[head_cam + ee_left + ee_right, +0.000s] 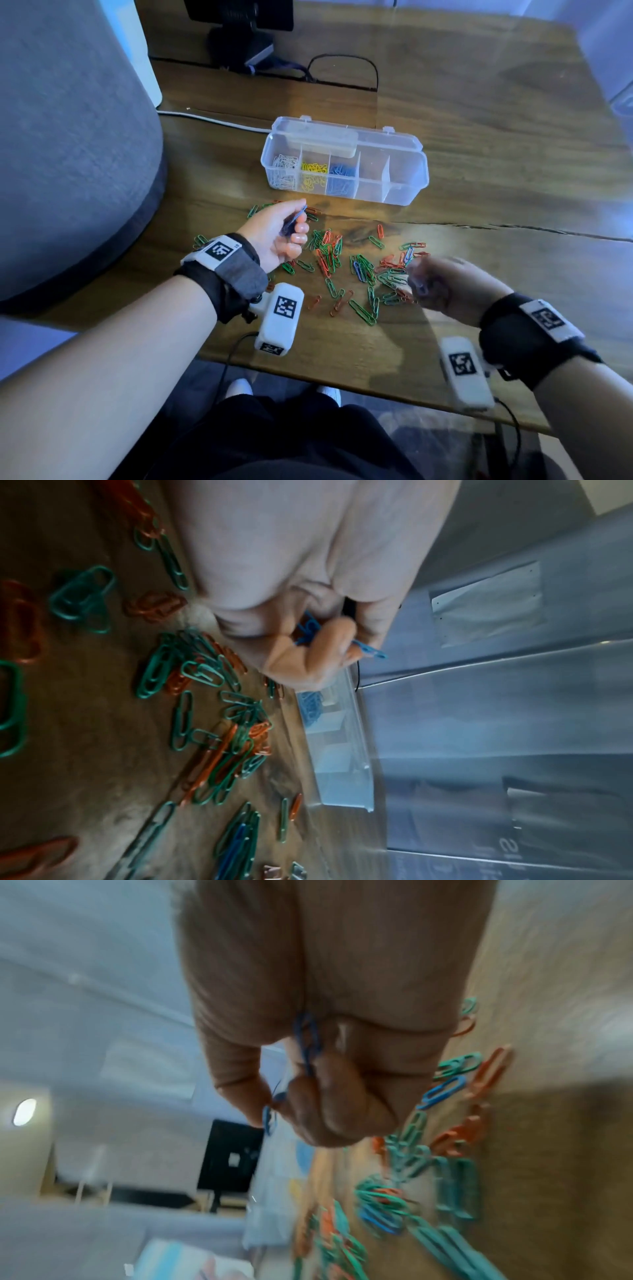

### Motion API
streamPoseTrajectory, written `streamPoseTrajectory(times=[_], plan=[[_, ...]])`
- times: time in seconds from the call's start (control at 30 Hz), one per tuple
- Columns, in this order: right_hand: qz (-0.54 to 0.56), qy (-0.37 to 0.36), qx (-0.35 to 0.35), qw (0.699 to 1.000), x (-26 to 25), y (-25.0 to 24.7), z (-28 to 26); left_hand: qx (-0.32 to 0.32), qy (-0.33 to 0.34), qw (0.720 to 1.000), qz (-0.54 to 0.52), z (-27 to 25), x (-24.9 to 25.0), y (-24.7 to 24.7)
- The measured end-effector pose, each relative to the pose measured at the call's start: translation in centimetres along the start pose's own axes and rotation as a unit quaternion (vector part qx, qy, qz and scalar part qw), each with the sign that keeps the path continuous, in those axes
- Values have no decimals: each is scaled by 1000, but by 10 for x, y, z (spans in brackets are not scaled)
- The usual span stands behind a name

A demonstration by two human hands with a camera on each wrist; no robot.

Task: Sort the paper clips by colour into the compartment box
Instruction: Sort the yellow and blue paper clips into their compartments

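Observation:
A clear compartment box stands open on the wooden table, holding white clips, yellow clips and blue clips in its three left compartments; the two right ones look bare. Green, red and a few blue clips lie scattered in front. My left hand hovers left of the pile, its fingers curled round several blue clips. My right hand, blurred, is over the pile's right side and pinches blue clips.
A grey upholstered seat fills the left side. A black monitor stand and cables sit at the table's back. The table's front edge runs just below the wrists, with my legs beneath.

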State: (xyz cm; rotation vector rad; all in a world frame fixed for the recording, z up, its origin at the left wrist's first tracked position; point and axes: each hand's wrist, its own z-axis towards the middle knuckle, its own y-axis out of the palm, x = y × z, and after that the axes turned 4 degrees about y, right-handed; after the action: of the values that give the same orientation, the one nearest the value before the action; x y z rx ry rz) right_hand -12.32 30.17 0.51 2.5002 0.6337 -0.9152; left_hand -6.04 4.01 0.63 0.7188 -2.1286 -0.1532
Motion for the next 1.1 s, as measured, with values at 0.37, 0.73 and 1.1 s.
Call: streamPoseTrajectory(times=[0.37, 0.73, 1.1], plan=[[209, -64, 76, 973, -79, 23, 44, -17, 11, 1000, 11, 25, 57, 22], [139, -54, 94, 984, -153, 65, 100, -30, 16, 984, 175, 75, 106, 57], [-61, -81, 133, 986, -141, 66, 70, -44, 101, 957, 270, 60, 97, 40]])
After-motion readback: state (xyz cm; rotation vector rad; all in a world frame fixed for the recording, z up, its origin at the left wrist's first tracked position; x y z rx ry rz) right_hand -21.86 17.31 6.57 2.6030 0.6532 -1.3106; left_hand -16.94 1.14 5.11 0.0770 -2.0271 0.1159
